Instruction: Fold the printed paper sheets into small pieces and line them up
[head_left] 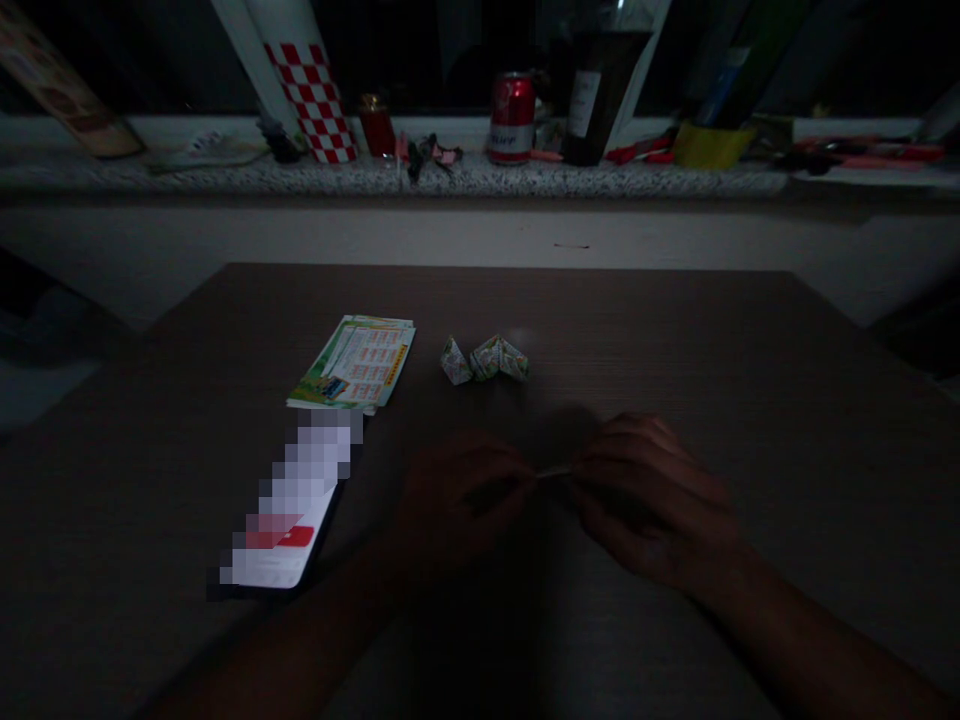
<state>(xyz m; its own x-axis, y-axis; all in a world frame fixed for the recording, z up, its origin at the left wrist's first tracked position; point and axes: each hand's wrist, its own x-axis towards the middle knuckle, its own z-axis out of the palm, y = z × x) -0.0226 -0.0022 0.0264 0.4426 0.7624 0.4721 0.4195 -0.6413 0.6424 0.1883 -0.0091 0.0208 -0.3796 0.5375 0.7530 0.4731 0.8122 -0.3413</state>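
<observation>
Over the middle of the dim table, my left hand (pixel 469 485) and my right hand (pixel 652 490) pinch the two ends of a thin pale paper strip (pixel 553 471). Only a short length of its edge shows between the fingertips; the rest is hidden in my fingers and shadow. Just beyond my hands lie small folded pieces of printed paper: one folded piece (pixel 455 362) stands alone at the left, and a peaked folded piece (pixel 499 359) sits right beside it. Further left is a stack of printed calendar sheets (pixel 360 362), mostly white and green.
A phone (pixel 277 555) with a lit screen lies left of my left hand, its top against the sheets. On the stone windowsill (pixel 457 182) behind the table (pixel 750 330) stand a red can (pixel 512 118), a dark bottle (pixel 596 95), a checkered tube (pixel 319 105) and a yellow holder (pixel 711 146).
</observation>
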